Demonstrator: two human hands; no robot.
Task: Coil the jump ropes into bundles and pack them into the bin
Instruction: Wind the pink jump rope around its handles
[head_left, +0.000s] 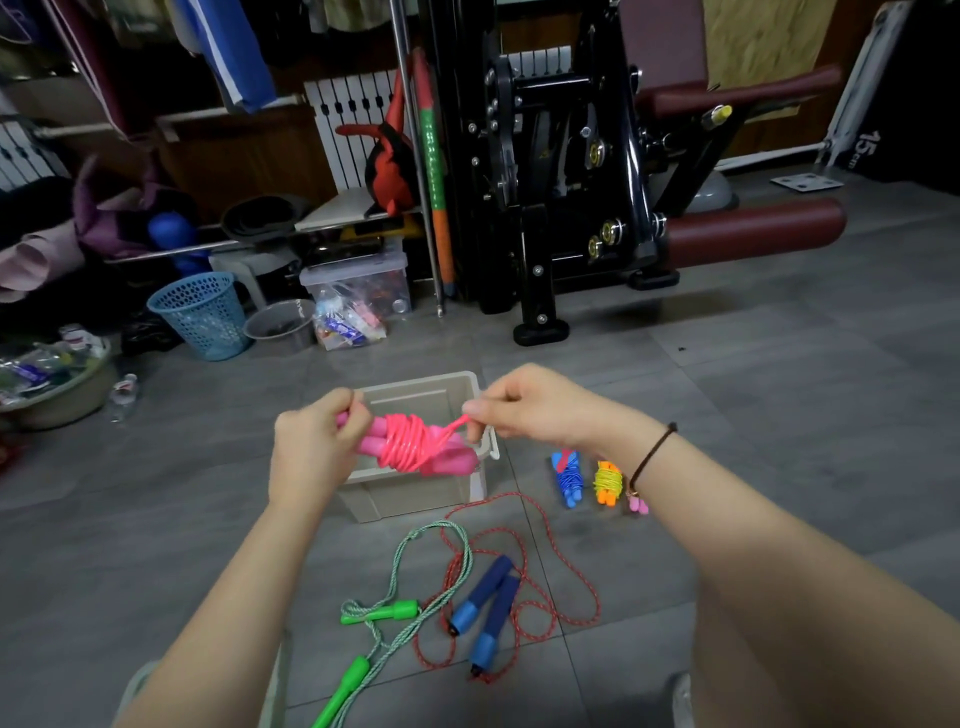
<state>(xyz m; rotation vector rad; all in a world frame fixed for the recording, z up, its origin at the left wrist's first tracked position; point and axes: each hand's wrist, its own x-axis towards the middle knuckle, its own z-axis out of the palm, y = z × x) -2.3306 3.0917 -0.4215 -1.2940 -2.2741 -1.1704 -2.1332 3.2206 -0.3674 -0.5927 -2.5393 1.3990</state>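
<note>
A pink jump rope (410, 441), its cord wound around its two pink handles, hangs over the beige bin (415, 493). My left hand (317, 441) grips the handles at their left end. My right hand (524, 405) pinches the free loop of pink cord and holds it taut to the right. On the floor to the right lie a coiled blue bundle (569, 478), a yellow and orange bundle (608, 483) and a pink one (638, 504) half hidden by my right wrist. Loose in front lie a red rope with blue handles (491, 603) and a green-handled rope (384, 613).
A black exercise machine (561, 182) with maroon pads stands behind the bin. At the back left are a blue mesh basket (202, 312), a grey bucket (280, 325), a clear storage box (358, 286) and a basin of clutter (62, 389). Grey tiled floor spreads to the right.
</note>
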